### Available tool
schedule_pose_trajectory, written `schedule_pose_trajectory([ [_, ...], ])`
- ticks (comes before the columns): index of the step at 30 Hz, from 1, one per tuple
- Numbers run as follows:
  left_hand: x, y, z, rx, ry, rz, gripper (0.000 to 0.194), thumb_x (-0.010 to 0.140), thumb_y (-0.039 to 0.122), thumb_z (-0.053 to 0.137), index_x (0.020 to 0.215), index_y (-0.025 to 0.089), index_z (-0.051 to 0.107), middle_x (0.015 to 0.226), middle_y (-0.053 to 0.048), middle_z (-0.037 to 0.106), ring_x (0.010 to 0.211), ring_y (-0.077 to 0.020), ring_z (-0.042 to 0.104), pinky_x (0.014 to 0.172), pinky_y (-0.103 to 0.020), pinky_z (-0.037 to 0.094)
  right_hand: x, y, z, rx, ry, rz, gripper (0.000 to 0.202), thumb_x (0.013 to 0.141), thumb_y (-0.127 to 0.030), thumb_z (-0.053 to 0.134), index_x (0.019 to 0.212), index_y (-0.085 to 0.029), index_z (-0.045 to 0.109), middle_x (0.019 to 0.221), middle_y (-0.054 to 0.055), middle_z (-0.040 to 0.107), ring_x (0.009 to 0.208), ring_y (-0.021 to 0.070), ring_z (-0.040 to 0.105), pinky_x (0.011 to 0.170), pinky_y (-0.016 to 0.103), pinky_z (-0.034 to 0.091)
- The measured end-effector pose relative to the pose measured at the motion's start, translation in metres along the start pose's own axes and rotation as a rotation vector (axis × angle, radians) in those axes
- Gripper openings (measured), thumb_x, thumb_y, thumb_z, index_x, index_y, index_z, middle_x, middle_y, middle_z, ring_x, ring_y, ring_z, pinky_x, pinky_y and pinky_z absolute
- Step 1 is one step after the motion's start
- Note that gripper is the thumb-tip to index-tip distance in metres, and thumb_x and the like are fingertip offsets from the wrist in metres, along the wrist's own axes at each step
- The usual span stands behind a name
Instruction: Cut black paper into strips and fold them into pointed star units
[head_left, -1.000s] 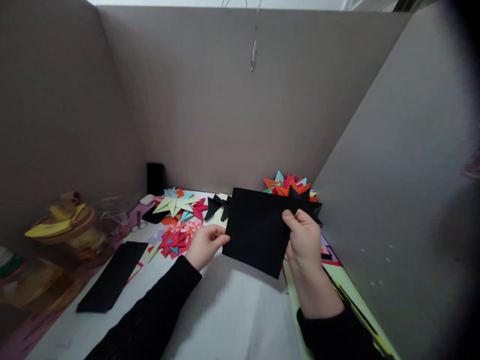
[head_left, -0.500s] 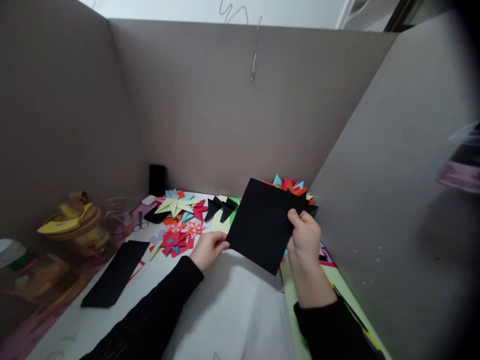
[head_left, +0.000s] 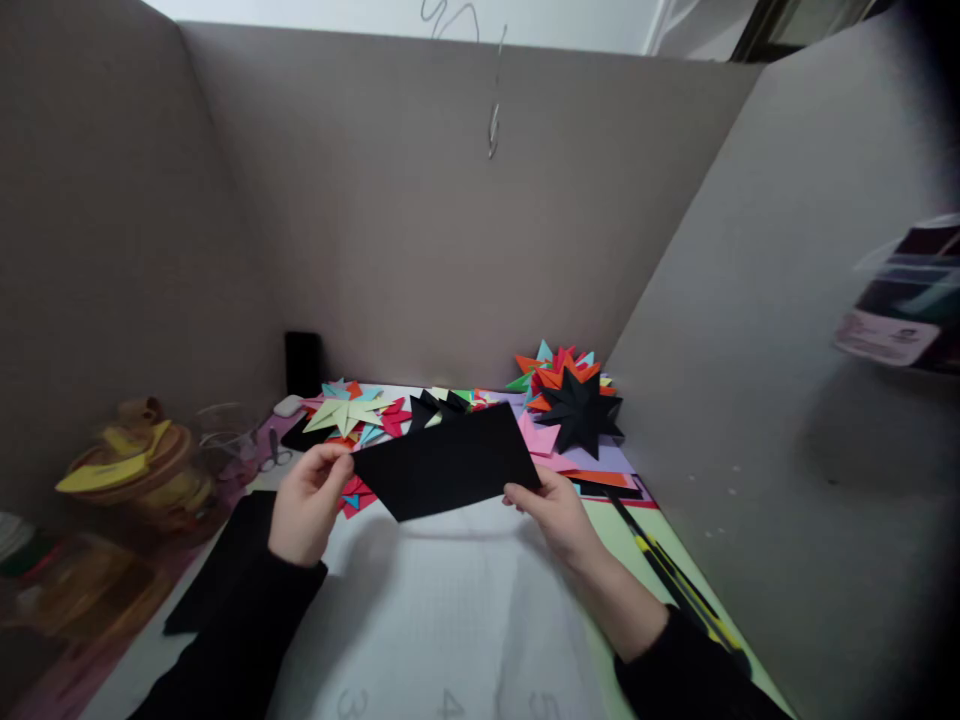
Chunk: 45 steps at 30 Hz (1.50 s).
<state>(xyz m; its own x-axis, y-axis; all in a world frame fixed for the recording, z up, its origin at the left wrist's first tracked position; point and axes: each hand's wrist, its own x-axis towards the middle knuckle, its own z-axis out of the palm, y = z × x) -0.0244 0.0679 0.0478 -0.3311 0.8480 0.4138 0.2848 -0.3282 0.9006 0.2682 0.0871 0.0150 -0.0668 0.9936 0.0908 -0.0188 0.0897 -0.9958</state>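
Note:
Between my two hands a black sheet of paper [head_left: 450,462] is held up above the white work surface [head_left: 450,590]. My left hand [head_left: 309,505] pinches its left corner, and my right hand [head_left: 551,508] grips its right corner between thumb and fingers. The sheet hides part of the paper pieces behind it. By my left sleeve lies another black paper piece [head_left: 229,555], partly covered by the arm. Beyond my right hand stands a black folded paper star [head_left: 583,412], in front of an orange folded star [head_left: 566,375].
Colourful folded paper stars [head_left: 349,412] are heaped at the back left, near scissors [head_left: 276,450] and a dark phone-like slab [head_left: 303,363]. Black-and-yellow scissors or cutters [head_left: 686,580] lie along the right. A lidded tub [head_left: 139,470] stands left. Grey panels [head_left: 465,220] enclose the desk.
The black sheet has turned and tilted, now lying wider and lower in view. My left hand has moved left and my right hand down and left. The black star has come into view.

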Motion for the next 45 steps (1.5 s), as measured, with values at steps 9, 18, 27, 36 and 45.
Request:
schedule_pose_trajectory([
  [9, -0.074, -0.025, -0.061, 0.602, -0.762, 0.83, 0.028, 0.089, 0.017, 0.043, 0.107, 0.028, 0.062, 0.098, -0.001, 0.069, 0.092, -0.0163, 0.062, 0.081, -0.028, 0.049, -0.043, 0.032, -0.106, -0.535, 0.384, 0.014, 0.032, 0.075, -0.041, 0.055, 0.098, -0.018, 0.058, 0.1, 0.011, 0.063, 0.088, 0.0232, 0.058, 0.076, 0.037, 0.045],
  [18, -0.108, -0.004, 0.016, 0.68, -1.211, 0.734, 0.036, 0.087, 0.017, 0.048, 0.119, 0.032, 0.053, 0.131, -0.002, 0.052, 0.126, -0.0246, 0.039, 0.101, -0.056, 0.031, -0.089, 0.067, -0.166, -1.435, 0.327, 0.121, 0.04, 0.082, -0.032, 0.048, 0.115, -0.01, 0.052, 0.102, 0.019, 0.061, 0.094, 0.0311, 0.056, 0.082, 0.043, 0.041],
  [27, -0.115, -0.029, 0.086, 0.883, -1.075, 0.439, 0.055, 0.086, 0.028, 0.049, 0.138, 0.033, 0.032, 0.149, -0.008, 0.024, 0.136, -0.0366, 0.013, 0.098, -0.064, 0.025, -0.118, 0.028, -0.134, -1.196, 0.125, -0.076, 0.035, 0.083, -0.028, 0.048, 0.115, -0.018, 0.055, 0.109, 0.011, 0.061, 0.101, 0.0255, 0.054, 0.086, 0.039, 0.044],
  [36, -0.116, -0.033, 0.085, 0.871, -1.021, 0.438, 0.049, 0.088, 0.034, 0.045, 0.136, 0.028, 0.037, 0.147, -0.009, 0.029, 0.135, -0.0355, 0.017, 0.097, -0.064, 0.028, -0.12, 0.034, -0.085, -1.208, -0.147, -0.135, 0.041, 0.08, -0.011, 0.044, 0.118, -0.021, 0.058, 0.098, 0.009, 0.062, 0.093, 0.0241, 0.052, 0.078, 0.04, 0.048],
  [45, -0.115, -0.033, 0.085, 0.836, -1.019, 0.416, 0.048, 0.088, 0.033, 0.046, 0.135, 0.027, 0.039, 0.146, -0.01, 0.03, 0.135, -0.0359, 0.017, 0.098, -0.064, 0.027, -0.12, 0.027, -0.085, -1.205, -0.175, -0.164, 0.044, 0.078, -0.008, 0.045, 0.118, -0.021, 0.058, 0.098, 0.009, 0.062, 0.091, 0.023, 0.054, 0.075, 0.039, 0.049],
])
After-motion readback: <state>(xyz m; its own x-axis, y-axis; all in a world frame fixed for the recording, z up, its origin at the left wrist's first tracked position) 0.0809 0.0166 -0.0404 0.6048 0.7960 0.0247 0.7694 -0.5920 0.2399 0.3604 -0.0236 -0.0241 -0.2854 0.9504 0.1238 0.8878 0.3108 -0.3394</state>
